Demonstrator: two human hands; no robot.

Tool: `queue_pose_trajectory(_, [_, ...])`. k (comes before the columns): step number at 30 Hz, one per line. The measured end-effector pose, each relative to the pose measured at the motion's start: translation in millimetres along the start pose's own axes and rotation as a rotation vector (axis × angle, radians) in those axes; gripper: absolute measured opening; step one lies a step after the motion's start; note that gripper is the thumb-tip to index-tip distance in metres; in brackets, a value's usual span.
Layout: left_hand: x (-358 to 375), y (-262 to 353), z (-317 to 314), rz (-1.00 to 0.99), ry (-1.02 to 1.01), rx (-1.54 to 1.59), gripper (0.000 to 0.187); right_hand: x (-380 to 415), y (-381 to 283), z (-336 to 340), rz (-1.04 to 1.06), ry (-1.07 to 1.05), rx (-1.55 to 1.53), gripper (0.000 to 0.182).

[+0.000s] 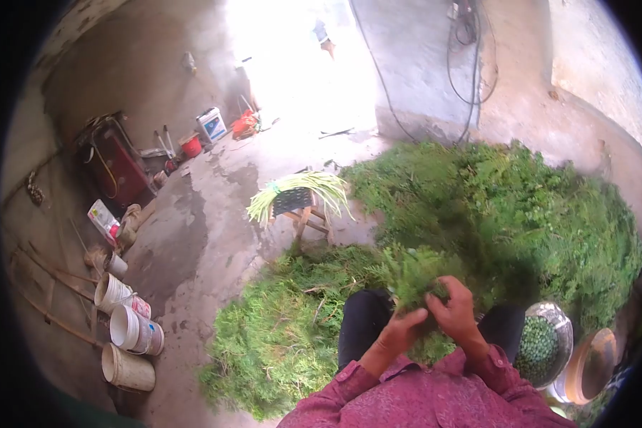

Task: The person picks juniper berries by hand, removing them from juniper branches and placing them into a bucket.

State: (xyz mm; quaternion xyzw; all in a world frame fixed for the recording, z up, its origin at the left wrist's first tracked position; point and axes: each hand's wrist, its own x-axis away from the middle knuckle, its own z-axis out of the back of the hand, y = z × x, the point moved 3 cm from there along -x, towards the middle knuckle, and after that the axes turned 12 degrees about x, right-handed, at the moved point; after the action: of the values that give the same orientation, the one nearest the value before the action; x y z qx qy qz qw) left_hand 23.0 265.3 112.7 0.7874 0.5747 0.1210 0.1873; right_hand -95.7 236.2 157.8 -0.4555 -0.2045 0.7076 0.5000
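Observation:
A leafy green branch is held up in front of my lap, its fronds smeared a little by motion. My right hand is closed around the stems, thumb and fingers bent inward. Close beside it, my left hand also grips the greenery, though its fingers are partly hidden. To my right stands a shiny metal bowl with many small round green fruits in it. A heap of cut branches lies to my left, and a larger heap spreads ahead and to the right.
A small stool stands ahead with a bundle of long green beans across it. Several white buckets line the left wall. An orange-brown basin is beyond the bowl. Cables hang on the far wall beside a bright doorway.

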Motion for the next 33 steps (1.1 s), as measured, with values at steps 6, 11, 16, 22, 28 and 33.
queue_pose_trajectory(6, [-5.9, -0.1, 15.0, 0.026, 0.107, 0.129, 0.044, 2.0, -11.2, 8.4, 0.143, 0.14, 0.073, 0.04])
queue_pose_trajectory(11, [-6.8, -1.7, 3.5, -0.105, 0.181, 0.06, 0.036, 13.5, -4.2, 9.5, 0.146, 0.224, 0.101, 0.046])
queue_pose_trajectory(16, [-8.8, -3.8, 5.6, -0.108, 0.204, -0.002, 0.034, 25.2, 32.2, 0.0, -0.274, 0.105, -0.122, 0.053])
queue_pose_trajectory(22, [-3.8, -3.4, 10.5, -0.045, 0.266, -0.097, 0.034, 32.2, 30.9, -9.7, -0.45, -0.154, -0.833, 0.041])
queue_pose_trajectory(28, [6.1, -0.4, 12.3, -0.044, 0.126, -0.38, 0.056, 41.4, 44.9, -15.5, -0.554, -0.134, -0.746, 0.037])
queue_pose_trajectory(33, [13.3, -7.5, 45.1, 0.018, -0.009, -0.22, 0.061, 44.4, 49.5, -23.2, -0.47, -0.151, -0.903, 0.033])
